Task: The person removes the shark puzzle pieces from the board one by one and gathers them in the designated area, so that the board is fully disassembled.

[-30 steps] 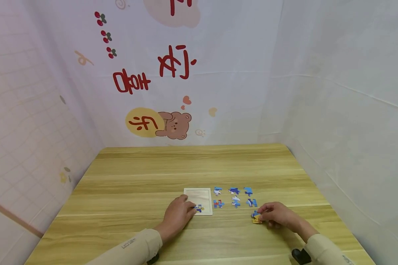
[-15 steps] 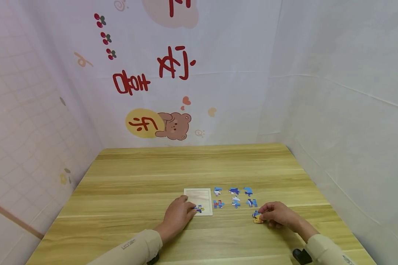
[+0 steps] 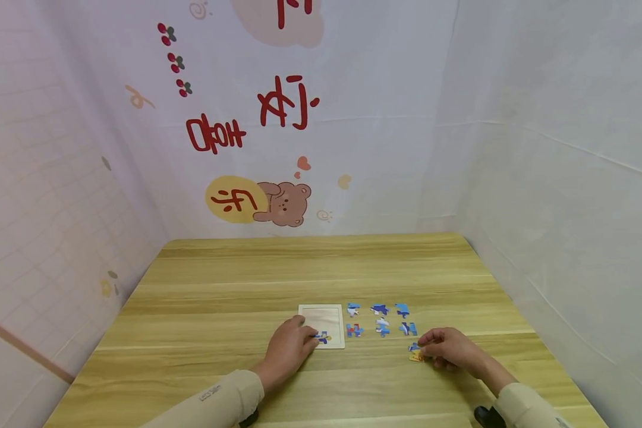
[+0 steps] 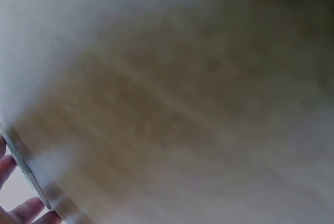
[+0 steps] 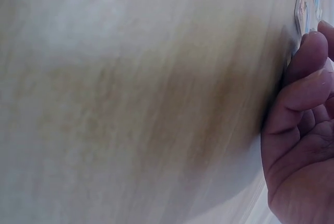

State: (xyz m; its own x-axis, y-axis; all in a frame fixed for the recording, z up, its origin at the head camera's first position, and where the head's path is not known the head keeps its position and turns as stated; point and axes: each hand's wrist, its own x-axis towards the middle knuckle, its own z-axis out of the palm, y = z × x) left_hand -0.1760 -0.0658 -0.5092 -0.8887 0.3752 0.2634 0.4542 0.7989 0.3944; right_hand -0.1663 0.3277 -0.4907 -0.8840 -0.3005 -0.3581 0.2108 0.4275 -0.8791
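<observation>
In the head view, my left hand (image 3: 289, 346) rests on the left edge of a pale square puzzle tray (image 3: 343, 327), fingertips over its lower left part. A blue and yellow puzzle piece (image 3: 323, 337) lies in the tray's lower part, partly covered by those fingers. To the right, my right hand (image 3: 449, 349) pinches the edge of a blue and yellow puzzle piece (image 3: 415, 355) at table level. The right wrist view shows the right fingers (image 5: 310, 54) curled beside a thin piece (image 5: 300, 7). Only left fingertips (image 4: 31, 208) at the tray's edge appear in the left wrist view.
Several loose puzzle pieces lie in two rows between tray and right hand, among them a red and blue piece (image 3: 354, 330) and a dark blue piece (image 3: 380, 310). The wooden table (image 3: 235, 279) meets fabric walls (image 3: 385, 148) at the back and sides.
The piece at my right fingers has shifted very slightly right. My left hand and the tray have stayed in place; the head view has moved a little.
</observation>
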